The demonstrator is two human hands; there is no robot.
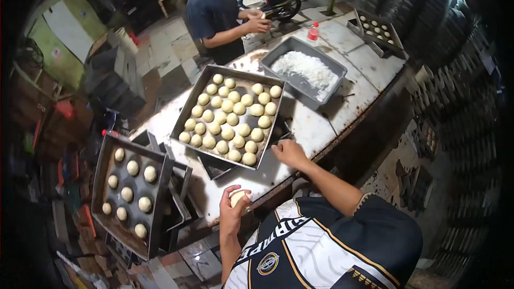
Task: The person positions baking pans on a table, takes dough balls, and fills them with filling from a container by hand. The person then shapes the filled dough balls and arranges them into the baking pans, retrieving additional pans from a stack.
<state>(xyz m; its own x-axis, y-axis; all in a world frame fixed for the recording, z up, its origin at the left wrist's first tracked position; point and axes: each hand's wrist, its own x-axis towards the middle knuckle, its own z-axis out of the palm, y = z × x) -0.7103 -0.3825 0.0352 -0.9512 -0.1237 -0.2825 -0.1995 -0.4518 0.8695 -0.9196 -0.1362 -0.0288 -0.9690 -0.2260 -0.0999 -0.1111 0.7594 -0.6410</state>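
My left hand (pixel 234 208) is closed around a pale dough ball (pixel 239 199) at the front edge of the white worktop (pixel 308 134). My right hand (pixel 289 154) has its fingers curled at the lower right corner of a square metal tray (pixel 176 123) crowded with several dough balls (pixel 227 106); whatever it holds, if anything, is hidden. At the left, a second metal tray (pixel 163 182) with several more widely spaced dough balls (pixel 144 203) rests at a tilt on stacked trays. Behind the crowded tray is a grey tub (pixel 267 65) of white flour (pixel 305 75).
Across the worktop a co-worker (pixel 209 16) in dark blue works with both hands. A red-capped bottle (pixel 313 33) and another tray (pixel 399 43) with dough balls stand toward the back. A motorbike (pixel 273 0) is parked behind. Tall stacks of dark pans (pixel 455 118) line the right.
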